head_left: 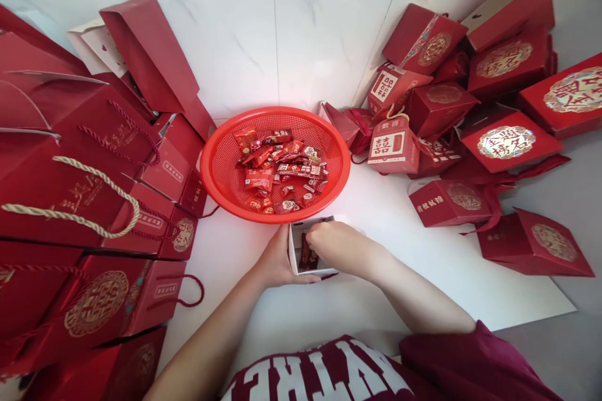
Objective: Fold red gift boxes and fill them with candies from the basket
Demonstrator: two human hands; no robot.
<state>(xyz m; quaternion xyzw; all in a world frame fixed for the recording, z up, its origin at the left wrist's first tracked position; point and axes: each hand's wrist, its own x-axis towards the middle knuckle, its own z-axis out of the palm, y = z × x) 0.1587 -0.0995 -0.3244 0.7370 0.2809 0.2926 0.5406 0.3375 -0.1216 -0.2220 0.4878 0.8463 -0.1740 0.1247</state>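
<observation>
A small open box (pixel 292 250) with white edges stands in front of the red basket, and dark red wrapped packets (pixel 308 258) lie inside it. My left hand (pixel 278 260) is wrapped round the box's left side and near edge. My right hand (pixel 329 241) reaches into the box from the right, its fingers closed and bent down; what they hold, if anything, is hidden. Just behind the box, the round red plastic basket (pixel 219 197) holds many red wrapped sweets (pixel 258 178).
Red gift boxes and bags (pixel 94 213) with rope handles are stacked along the left. More red boxes (pixel 505 138) with gold and white emblems are piled at the right of the white table (pixel 390 219). A marble-patterned wall (pixel 320 31) rises behind the basket.
</observation>
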